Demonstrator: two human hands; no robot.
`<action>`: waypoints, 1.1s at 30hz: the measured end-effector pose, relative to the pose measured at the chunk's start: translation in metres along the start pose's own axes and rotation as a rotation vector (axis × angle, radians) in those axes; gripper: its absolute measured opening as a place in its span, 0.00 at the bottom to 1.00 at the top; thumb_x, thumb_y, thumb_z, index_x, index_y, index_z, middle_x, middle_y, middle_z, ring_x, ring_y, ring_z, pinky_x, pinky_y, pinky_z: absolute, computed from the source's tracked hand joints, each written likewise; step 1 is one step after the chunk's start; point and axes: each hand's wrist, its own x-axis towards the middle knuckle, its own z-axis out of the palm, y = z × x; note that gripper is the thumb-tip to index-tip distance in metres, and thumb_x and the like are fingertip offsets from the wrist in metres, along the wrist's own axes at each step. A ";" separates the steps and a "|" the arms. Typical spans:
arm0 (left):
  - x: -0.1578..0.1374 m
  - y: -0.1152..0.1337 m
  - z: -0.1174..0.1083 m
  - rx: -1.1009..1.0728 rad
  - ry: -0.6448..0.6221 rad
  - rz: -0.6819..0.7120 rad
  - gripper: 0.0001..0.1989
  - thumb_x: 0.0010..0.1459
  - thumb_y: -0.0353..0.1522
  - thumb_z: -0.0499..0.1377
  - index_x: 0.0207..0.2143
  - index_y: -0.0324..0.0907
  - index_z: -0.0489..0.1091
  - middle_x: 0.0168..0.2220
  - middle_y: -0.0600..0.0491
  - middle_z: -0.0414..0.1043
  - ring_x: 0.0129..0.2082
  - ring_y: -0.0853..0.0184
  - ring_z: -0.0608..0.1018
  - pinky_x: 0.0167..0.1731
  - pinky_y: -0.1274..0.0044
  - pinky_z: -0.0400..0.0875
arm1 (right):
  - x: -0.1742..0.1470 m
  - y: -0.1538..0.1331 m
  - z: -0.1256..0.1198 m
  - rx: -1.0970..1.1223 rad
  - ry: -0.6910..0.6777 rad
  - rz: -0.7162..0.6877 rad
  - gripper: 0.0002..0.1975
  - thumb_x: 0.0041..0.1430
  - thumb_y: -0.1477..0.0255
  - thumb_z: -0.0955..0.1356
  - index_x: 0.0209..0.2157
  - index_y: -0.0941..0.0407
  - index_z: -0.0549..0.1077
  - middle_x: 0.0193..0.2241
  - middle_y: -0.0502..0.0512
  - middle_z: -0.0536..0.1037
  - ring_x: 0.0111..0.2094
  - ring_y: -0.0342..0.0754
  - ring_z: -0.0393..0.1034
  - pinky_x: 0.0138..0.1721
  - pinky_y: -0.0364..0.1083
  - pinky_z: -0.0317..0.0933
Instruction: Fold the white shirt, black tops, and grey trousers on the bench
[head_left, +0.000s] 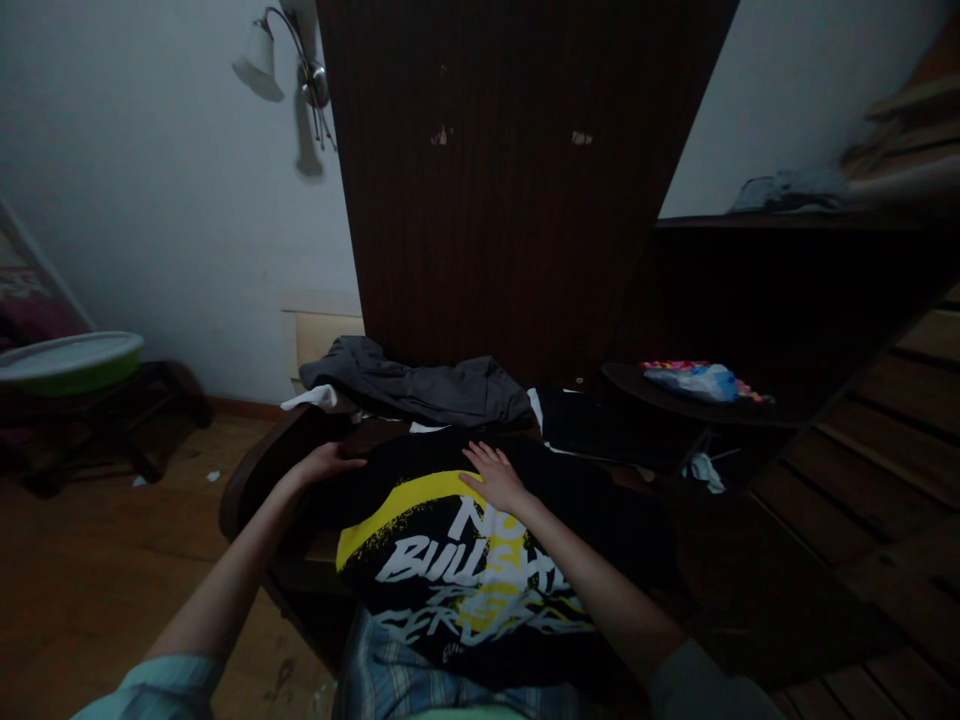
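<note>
A black T-shirt (420, 560) with white lettering and a yellow band lies spread over a dark wooden surface and hangs down over its front edge. My right hand (495, 480) rests flat on the shirt near the yellow band, fingers spread. At the shirt's left side lies my left hand (330, 464), its fingers stretched out over the dark cloth. Behind the shirt is a crumpled dark grey garment (420, 385). A folded black cloth with a white edge (592, 425) sits to the right of it.
A curved wooden edge (240, 490) bounds the surface at left. On a corner shelf (637, 385) at right lies a plastic bag (697, 382). A tall dark panel (510, 220) rises behind. A green basin (82, 372) stands on a stool far left.
</note>
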 end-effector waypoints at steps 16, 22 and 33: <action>-0.003 0.004 -0.005 -0.088 -0.070 0.083 0.24 0.31 0.52 0.59 0.15 0.40 0.57 0.14 0.61 0.55 0.17 0.74 0.59 0.17 0.81 0.50 | -0.007 0.016 0.000 -0.004 0.020 0.000 0.30 0.58 0.54 0.52 0.57 0.54 0.53 0.60 0.53 0.50 0.61 0.49 0.39 0.58 0.52 0.35; -0.028 0.085 0.012 -0.351 -0.315 0.227 0.22 0.43 0.48 0.57 0.30 0.39 0.64 0.21 0.60 0.62 0.18 0.75 0.65 0.16 0.83 0.55 | -0.006 0.016 -0.001 0.002 0.007 -0.001 0.31 0.58 0.53 0.52 0.58 0.54 0.53 0.60 0.54 0.50 0.61 0.49 0.38 0.57 0.53 0.35; -0.074 0.044 0.046 -0.084 -0.253 0.528 0.31 0.44 0.40 0.61 0.51 0.41 0.60 0.54 0.45 0.59 0.54 0.59 0.62 0.53 0.67 0.55 | -0.007 0.016 0.000 0.005 0.031 -0.007 0.30 0.58 0.55 0.53 0.57 0.55 0.54 0.60 0.55 0.50 0.60 0.49 0.39 0.58 0.52 0.35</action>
